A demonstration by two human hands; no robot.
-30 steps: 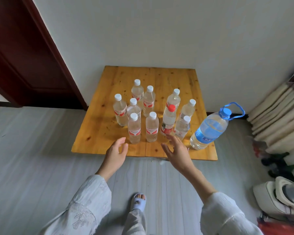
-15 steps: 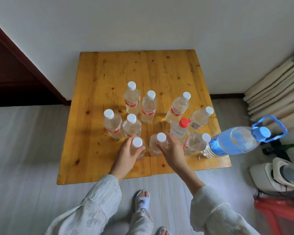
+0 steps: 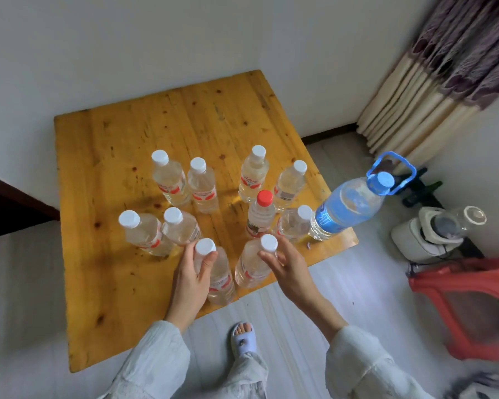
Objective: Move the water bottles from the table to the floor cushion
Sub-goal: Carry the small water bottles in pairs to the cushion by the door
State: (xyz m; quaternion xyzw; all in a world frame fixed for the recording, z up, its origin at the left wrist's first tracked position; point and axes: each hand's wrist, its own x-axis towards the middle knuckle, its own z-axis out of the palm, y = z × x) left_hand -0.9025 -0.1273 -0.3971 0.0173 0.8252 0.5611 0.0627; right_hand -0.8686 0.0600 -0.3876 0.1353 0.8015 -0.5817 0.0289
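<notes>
Both hands are now closing on bottles: left hand (image 3: 192,279) gripping the near-left bottle (image 3: 218,279) by its neck, right hand (image 3: 290,272) pinching its neighbour bottle (image 3: 252,264), readying both for lifting together.

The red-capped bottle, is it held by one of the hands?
No, the red-capped bottle stands free on the table; each hand grips a white-capped bottle nearer the front edge.
</notes>
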